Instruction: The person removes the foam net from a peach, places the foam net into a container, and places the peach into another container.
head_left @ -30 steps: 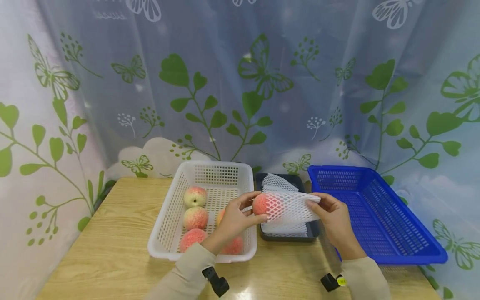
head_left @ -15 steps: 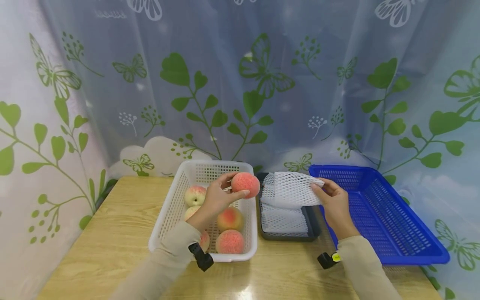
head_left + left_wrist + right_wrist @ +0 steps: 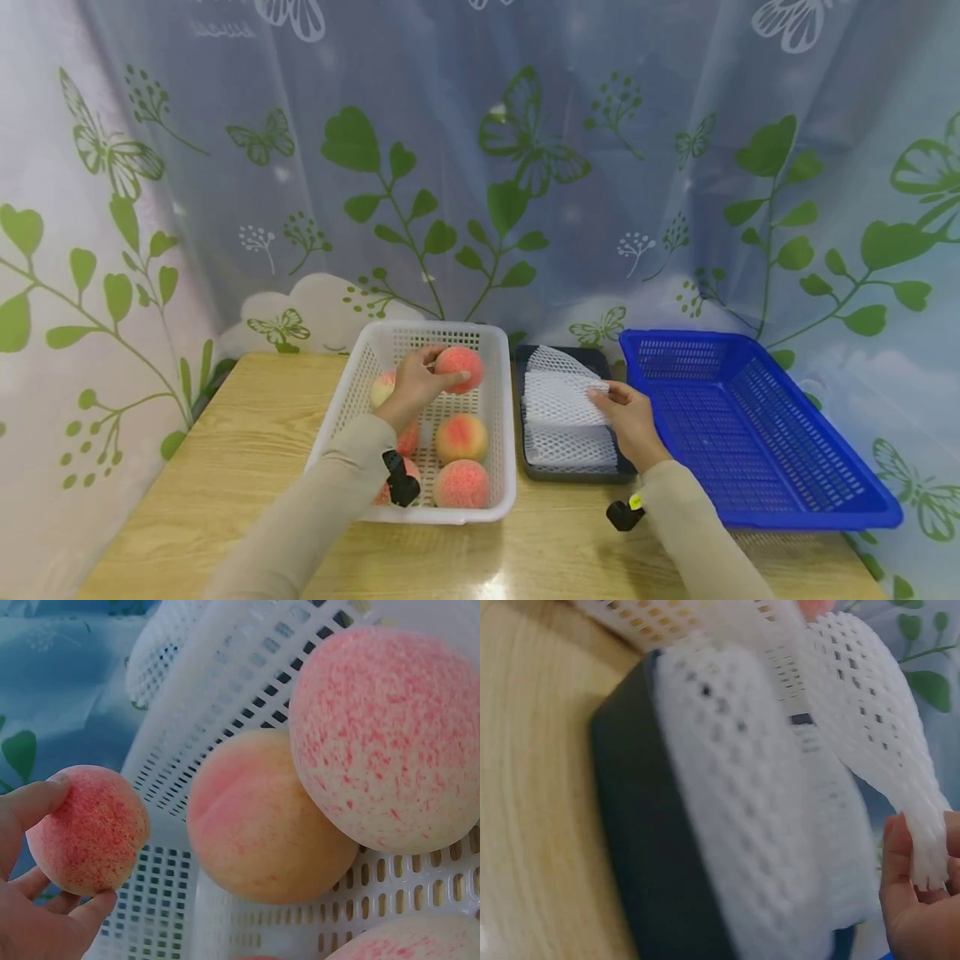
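Observation:
My left hand (image 3: 417, 385) grips a pinkish-red peach (image 3: 459, 369) over the far part of the white basket (image 3: 507, 450). In the left wrist view, the thumb and fingers curl round that peach (image 3: 88, 829). Several more peaches lie in the basket, among them a yellow-orange one (image 3: 461, 438) and a pink one (image 3: 462, 484). Over the dark tray (image 3: 577, 477), my right hand (image 3: 632, 421) pinches the gathered end of a white foam net sleeve (image 3: 558, 398). The right wrist view shows this net sleeve (image 3: 877, 712) hanging from finger and thumb.
More white foam nets (image 3: 570, 447) lie in the tray, between the two baskets. A blue basket (image 3: 750, 433) stands at the right of the wooden table (image 3: 247, 433). Behind the table hangs a printed curtain (image 3: 450, 167).
The peach has come out of the net sleeve in my left hand and moved left over the white basket. My right hand has lowered the net sleeve leftward over the tray.

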Demonstrator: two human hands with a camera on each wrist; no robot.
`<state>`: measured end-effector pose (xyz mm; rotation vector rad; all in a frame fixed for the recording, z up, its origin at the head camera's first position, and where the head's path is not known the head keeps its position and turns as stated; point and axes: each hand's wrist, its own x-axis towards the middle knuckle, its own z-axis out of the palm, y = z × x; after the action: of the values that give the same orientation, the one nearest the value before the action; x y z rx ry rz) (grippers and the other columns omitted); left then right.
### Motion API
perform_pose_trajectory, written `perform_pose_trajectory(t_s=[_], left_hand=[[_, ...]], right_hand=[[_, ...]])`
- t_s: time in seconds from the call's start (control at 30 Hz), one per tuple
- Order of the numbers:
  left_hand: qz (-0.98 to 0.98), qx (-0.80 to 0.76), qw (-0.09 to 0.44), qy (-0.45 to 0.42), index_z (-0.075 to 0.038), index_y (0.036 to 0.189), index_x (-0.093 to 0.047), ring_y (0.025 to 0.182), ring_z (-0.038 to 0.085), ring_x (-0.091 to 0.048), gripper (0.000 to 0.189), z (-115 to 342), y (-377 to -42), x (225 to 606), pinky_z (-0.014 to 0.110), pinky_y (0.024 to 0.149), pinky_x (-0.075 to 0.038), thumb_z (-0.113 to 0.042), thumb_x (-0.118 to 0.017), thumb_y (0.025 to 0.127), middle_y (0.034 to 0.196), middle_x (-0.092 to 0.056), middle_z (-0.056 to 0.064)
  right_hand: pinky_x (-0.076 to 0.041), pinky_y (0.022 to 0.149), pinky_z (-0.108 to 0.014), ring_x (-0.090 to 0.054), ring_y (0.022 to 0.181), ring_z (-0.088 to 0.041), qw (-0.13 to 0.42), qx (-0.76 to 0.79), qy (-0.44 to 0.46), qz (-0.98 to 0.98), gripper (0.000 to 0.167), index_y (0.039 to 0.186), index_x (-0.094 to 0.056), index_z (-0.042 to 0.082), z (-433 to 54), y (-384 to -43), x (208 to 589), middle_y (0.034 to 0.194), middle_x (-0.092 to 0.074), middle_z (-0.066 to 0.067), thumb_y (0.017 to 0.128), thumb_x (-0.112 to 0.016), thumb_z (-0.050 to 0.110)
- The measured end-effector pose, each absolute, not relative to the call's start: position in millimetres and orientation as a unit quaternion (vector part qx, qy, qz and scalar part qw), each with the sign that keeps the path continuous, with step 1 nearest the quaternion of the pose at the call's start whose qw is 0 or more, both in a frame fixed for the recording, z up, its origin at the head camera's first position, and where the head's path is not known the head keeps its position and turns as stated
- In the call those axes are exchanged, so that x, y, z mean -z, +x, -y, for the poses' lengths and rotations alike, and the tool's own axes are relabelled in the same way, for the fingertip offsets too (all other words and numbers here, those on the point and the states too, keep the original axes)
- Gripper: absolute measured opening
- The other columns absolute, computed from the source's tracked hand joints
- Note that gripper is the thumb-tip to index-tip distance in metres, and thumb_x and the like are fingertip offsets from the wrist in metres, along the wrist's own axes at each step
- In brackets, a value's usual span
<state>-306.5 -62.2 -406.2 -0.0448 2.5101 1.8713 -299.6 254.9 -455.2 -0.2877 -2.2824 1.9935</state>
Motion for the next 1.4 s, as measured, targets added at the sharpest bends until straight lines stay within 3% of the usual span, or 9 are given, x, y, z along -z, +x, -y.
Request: perform_pose_trajectory(t_s=[0.2, 0.43, 0.57, 0.63, 0.73, 0.87, 1.17, 1.4], left_hand=[[-0.801, -0.598, 0.008, -0.030, -0.005, 0.132, -0.056, 0.123, 0.030, -0.051, 0.061, 60, -319, 421, 0.043, 0.100, -0.046, -0.015, -0.081, 0.077, 0.137, -0.052, 0.014], [-0.801, -0.598, 0.016, -0.036, -0.004, 0.127, -0.059, 0.117, 0.031, -0.054, 0.055, 57, -320, 442, 0.043, 0.096, -0.047, -0.013, -0.080, 0.077, 0.131, -0.055, 0.016], [-0.796, -0.604, 0.010, -0.034, -0.001, 0.128, -0.058, 0.109, 0.031, -0.057, 0.056, 54, -321, 447, 0.041, 0.094, -0.049, -0.009, -0.079, 0.077, 0.125, -0.058, 0.019], [-0.799, -0.600, 0.012, -0.038, 0.000, 0.131, -0.055, 0.113, 0.032, -0.056, 0.059, 54, -321, 449, 0.042, 0.096, -0.047, -0.008, -0.078, 0.077, 0.127, -0.057, 0.020], [-0.809, -0.585, 0.019, -0.045, 0.000, 0.134, -0.052, 0.119, 0.034, -0.052, 0.062, 54, -320, 454, 0.045, 0.098, -0.046, -0.009, -0.077, 0.079, 0.133, -0.053, 0.022], [-0.816, -0.575, 0.018, -0.052, 0.001, 0.133, -0.051, 0.114, 0.034, -0.055, 0.062, 55, -318, 460, 0.043, 0.092, -0.050, -0.008, -0.078, 0.078, 0.130, -0.055, 0.023], [-0.811, -0.583, 0.031, -0.034, 0.005, 0.126, -0.052, 0.102, 0.033, -0.060, 0.057, 55, -317, 468, 0.040, 0.084, -0.053, -0.010, -0.079, 0.077, 0.118, -0.059, 0.025], [-0.813, -0.580, 0.038, -0.024, 0.007, 0.128, -0.050, 0.101, 0.035, -0.061, 0.059, 55, -318, 471, 0.042, 0.085, -0.053, -0.007, -0.078, 0.078, 0.119, -0.058, 0.029]], right_hand=[[-0.042, 0.070, -0.020, -0.048, 0.089, -0.016, 0.033, -0.590, -0.087, 0.802, 0.036, 0.119, -0.056, -0.012, -252, -303, 476, 0.102, -0.056, -0.012, 0.090, -0.064, 0.008], [-0.044, 0.066, -0.019, -0.049, 0.077, -0.010, 0.051, -0.586, -0.085, 0.804, 0.034, 0.113, -0.059, -0.014, -253, -300, 506, 0.089, -0.059, -0.008, 0.086, -0.068, 0.005], [-0.045, 0.071, -0.024, -0.051, 0.086, -0.018, 0.062, -0.569, -0.083, 0.816, 0.039, 0.118, -0.058, -0.013, -250, -297, 508, 0.099, -0.058, -0.016, 0.087, -0.068, 0.008], [-0.045, 0.072, -0.027, -0.051, 0.090, -0.023, 0.072, -0.559, -0.085, 0.821, 0.039, 0.118, -0.058, -0.013, -248, -296, 508, 0.102, -0.058, -0.019, 0.086, -0.069, 0.008], [-0.043, 0.069, -0.028, -0.050, 0.087, -0.024, 0.090, -0.543, -0.085, 0.831, 0.037, 0.113, -0.062, -0.012, -246, -297, 510, 0.094, -0.058, -0.016, 0.084, -0.071, 0.008], [-0.038, 0.063, -0.026, -0.045, 0.075, -0.017, 0.116, -0.504, -0.079, 0.852, 0.031, 0.105, -0.067, -0.006, -244, -299, 515, 0.079, -0.055, -0.005, 0.080, -0.076, 0.010], [-0.042, 0.070, -0.029, -0.053, 0.083, -0.022, 0.129, -0.462, -0.083, 0.874, 0.033, 0.108, -0.068, -0.003, -242, -297, 516, 0.091, -0.064, -0.012, 0.080, -0.076, 0.013], [-0.039, 0.066, -0.030, -0.049, 0.079, -0.022, 0.123, -0.456, -0.074, 0.878, 0.029, 0.103, -0.068, -0.004, -240, -294, 510, 0.083, -0.058, -0.009, 0.080, -0.076, 0.013]])
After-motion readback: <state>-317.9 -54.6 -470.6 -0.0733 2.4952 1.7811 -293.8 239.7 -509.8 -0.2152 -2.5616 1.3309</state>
